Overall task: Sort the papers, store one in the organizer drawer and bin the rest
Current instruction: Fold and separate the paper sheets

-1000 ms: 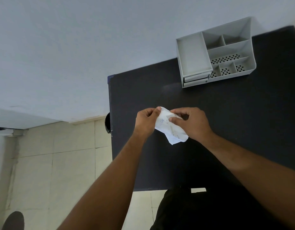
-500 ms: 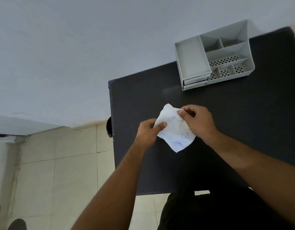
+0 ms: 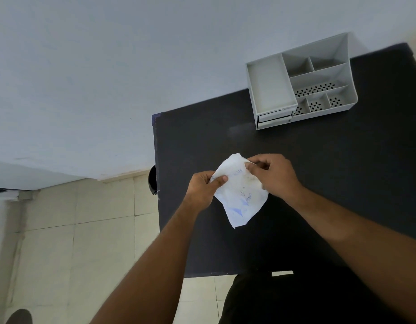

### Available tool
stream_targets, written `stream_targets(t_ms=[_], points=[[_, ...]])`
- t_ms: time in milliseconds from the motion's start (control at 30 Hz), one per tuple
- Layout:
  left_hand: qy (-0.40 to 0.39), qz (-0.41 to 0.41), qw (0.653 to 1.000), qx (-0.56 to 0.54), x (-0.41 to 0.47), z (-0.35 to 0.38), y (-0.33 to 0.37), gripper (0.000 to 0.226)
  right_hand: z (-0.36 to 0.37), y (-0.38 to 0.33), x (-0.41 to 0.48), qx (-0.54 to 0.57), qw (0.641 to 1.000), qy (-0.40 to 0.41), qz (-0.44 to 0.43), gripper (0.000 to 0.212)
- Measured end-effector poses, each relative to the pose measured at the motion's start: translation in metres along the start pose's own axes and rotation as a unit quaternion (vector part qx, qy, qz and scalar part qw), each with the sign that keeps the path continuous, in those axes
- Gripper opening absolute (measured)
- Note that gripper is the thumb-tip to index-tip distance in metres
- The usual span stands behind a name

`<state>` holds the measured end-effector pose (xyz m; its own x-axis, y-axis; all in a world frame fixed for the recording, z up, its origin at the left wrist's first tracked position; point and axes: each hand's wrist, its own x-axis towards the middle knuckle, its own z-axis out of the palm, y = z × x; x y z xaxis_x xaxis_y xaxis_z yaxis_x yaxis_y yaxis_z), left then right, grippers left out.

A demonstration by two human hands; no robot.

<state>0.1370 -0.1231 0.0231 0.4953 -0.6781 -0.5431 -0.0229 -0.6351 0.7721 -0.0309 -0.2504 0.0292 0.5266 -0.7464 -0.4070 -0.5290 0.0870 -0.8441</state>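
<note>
A crumpled white paper [image 3: 240, 197] with faint blue writing hangs above the black table [image 3: 319, 183], held between both hands. My left hand [image 3: 202, 189] pinches its left edge with thumb and fingers. My right hand [image 3: 274, 174] grips its upper right corner. The paper is partly spread out, its lower tip pointing down towards me. A grey desk organizer [image 3: 300, 80] stands at the table's far edge against the wall, with two small shut drawers [image 3: 274, 120] at its front left.
A dark round object [image 3: 152, 180], possibly a bin, peeks out below the table's left edge. Beige floor tiles [image 3: 85, 230] lie to the left. A white wall runs behind the table. Dark clothing shows at the bottom.
The paper has been spread wider between my hands, from a small bunched wad to a larger open sheet. My hands have moved slightly apart.
</note>
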Motion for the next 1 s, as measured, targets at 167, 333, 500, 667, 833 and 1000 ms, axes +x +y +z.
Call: stream_targets(t_ms=[167, 333, 500, 667, 833, 1000], points=[[0.001, -0.021, 0.999, -0.03, -0.004, -0.001, -0.005, 0.021, 0.007, 0.005, -0.001, 0.098, 0.991, 0.07, 0.051, 0.02], [0.005, -0.05, 0.996, -0.08, -0.006, -0.003, -0.005, 0.02, 0.01, 0.009, -0.003, 0.167, 0.977, 0.095, 0.094, 0.008], [0.022, -0.065, 0.996, -0.059, -0.006, -0.006, -0.009, 0.019, 0.011, 0.01, -0.005, 0.193, 0.975, 0.063, 0.091, 0.011], [0.023, -0.067, 0.997, -0.034, -0.004, -0.012, -0.012, 0.021, 0.006, 0.009, -0.003, 0.164, 0.984, -0.021, 0.059, 0.012], [0.026, -0.067, 0.997, -0.034, -0.002, -0.013, -0.014, 0.02, 0.013, 0.017, 0.002, 0.152, 0.983, 0.049, 0.089, 0.013], [0.039, -0.076, 0.996, -0.003, 0.004, -0.018, -0.015, 0.026, 0.02, 0.027, -0.005, 0.198, 0.968, 0.095, 0.125, 0.006]])
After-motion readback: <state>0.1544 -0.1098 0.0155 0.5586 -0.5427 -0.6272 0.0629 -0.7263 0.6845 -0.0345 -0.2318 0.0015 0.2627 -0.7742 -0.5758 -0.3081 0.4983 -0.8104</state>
